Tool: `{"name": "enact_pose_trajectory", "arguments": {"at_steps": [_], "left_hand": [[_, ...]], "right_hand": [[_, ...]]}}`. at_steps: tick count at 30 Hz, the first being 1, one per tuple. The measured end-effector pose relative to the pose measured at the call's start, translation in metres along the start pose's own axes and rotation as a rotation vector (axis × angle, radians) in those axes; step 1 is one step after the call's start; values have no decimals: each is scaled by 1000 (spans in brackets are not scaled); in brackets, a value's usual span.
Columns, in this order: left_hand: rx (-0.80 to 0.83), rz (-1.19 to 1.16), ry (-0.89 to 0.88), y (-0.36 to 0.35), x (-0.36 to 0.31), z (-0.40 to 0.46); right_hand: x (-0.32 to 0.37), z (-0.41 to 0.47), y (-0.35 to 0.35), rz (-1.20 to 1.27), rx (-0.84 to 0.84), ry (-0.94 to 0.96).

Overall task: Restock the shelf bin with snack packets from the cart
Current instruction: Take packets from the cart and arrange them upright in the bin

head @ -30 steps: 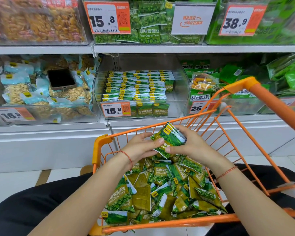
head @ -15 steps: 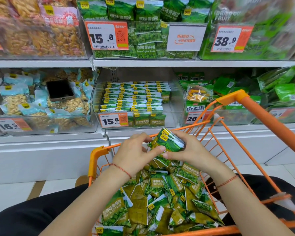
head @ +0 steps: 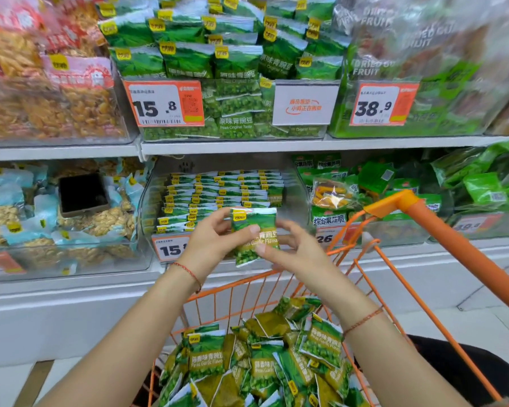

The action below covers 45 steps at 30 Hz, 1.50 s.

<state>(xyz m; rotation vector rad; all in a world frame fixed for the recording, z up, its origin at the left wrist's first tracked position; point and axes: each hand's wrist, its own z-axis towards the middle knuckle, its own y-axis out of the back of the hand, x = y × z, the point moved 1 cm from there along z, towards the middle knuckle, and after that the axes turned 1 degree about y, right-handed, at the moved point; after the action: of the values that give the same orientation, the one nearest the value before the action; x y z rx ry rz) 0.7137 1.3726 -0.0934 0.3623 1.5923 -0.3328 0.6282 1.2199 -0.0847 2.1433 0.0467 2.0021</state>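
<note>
A small stack of green garlic-pea packets (head: 254,235) is held upright in front of the clear shelf bin (head: 294,198), which holds several rows of the same packets. My left hand (head: 215,240) grips the stack from the left, thumb across its face. From the right, my right hand (head: 294,251) holds its lower edge with thumb and fingers. Below my wrists the orange cart (head: 441,230) holds a heap of loose green pea packets (head: 262,359).
A dark phone (head: 83,193) lies on peanut bags in the left bin. Price tag 15.8 (head: 169,249) hangs on the target bin's front. Above is a shelf of original-taste pea bags (head: 235,66). Mixed snack bags (head: 332,195) fill the bin to the right.
Both hands have lifted the stack of packets out of the cart and up to the front of the shelf bin. The view has tilted upward toward the shelves.
</note>
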Motion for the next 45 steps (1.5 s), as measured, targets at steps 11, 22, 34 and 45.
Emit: {"name": "enact_pose_trajectory", "arguments": {"at_steps": [11, 22, 34, 45], "left_hand": [[430, 75, 186, 5, -4, 46], [153, 426, 58, 8, -3, 121], [-65, 587, -81, -42, 19, 209], [361, 1386, -86, -59, -4, 246]], "right_hand": [[12, 46, 34, -74, 160, -84], [23, 115, 77, -601, -105, 13], [-45, 147, 45, -1126, -661, 101], [-49, 154, 42, -1096, -694, 124]]}}
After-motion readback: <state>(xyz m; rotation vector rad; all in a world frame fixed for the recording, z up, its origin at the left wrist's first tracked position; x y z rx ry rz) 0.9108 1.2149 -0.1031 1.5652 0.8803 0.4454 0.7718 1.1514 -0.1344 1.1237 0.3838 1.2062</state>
